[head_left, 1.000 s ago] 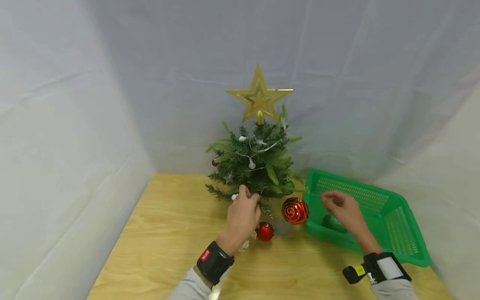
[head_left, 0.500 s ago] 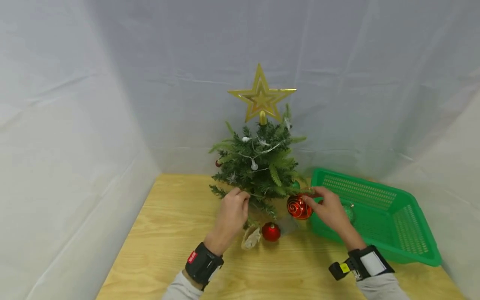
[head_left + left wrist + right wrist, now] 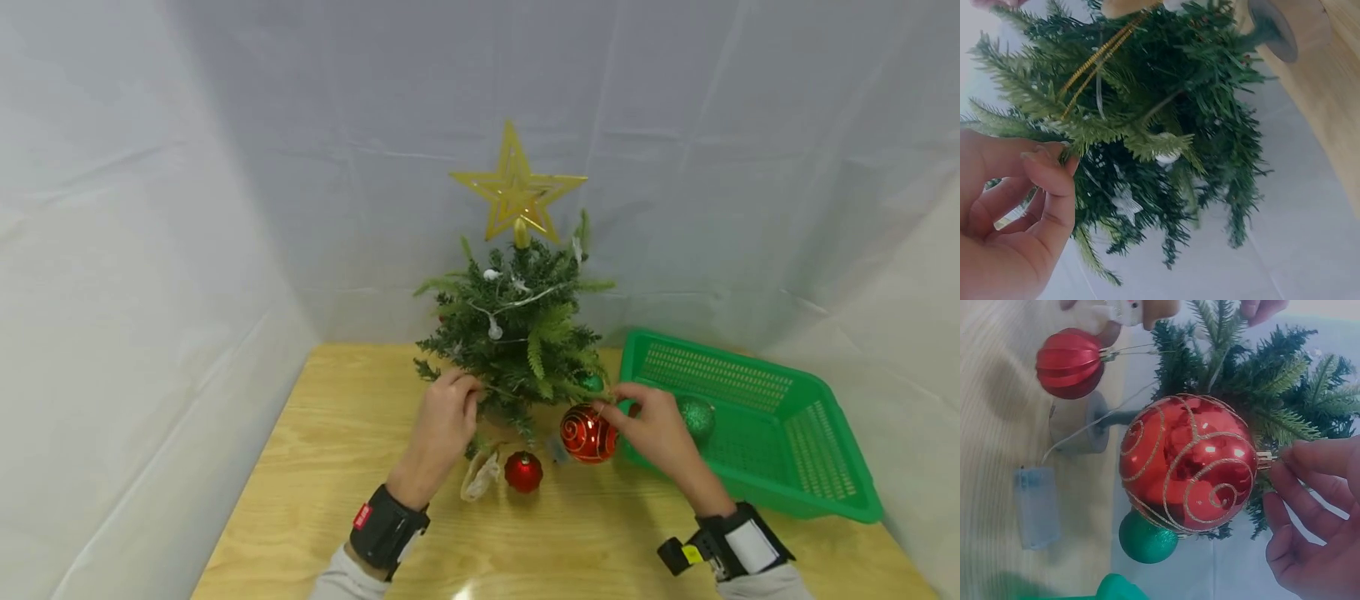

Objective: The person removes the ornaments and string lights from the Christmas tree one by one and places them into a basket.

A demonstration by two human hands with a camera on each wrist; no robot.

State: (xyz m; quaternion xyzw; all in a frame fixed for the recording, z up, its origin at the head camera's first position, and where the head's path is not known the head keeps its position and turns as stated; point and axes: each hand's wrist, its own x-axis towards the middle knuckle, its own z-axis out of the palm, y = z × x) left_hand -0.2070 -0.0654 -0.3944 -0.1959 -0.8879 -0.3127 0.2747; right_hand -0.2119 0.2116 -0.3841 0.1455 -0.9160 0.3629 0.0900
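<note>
A small Christmas tree (image 3: 525, 333) with a gold star (image 3: 517, 196) on top stands mid-table. My left hand (image 3: 438, 425) is at its lower left side, thumb and finger pinching a branch tip (image 3: 1063, 147) in the left wrist view. On the lower right hangs a large red bauble (image 3: 588, 433) with gold swirls. My right hand (image 3: 660, 425) pinches at its gold cap (image 3: 1265, 460), close by a branch end. Below the tree's front are a ribbed red bauble (image 3: 522, 472) and a pale ornament (image 3: 480, 477). A green bauble (image 3: 1147, 537) hangs behind the large one.
To the right stands a green basket (image 3: 795, 508) holding a glittery green bauble (image 3: 696, 418). A clear battery box (image 3: 1036, 506) with a wire lies on the table by the tree's base. White sheets (image 3: 375, 167) enclose the back and sides.
My right hand has come left from over the basket to the large bauble's top. The left hand has shifted left along the lower branches. The glittery bauble in the basket is now less covered.
</note>
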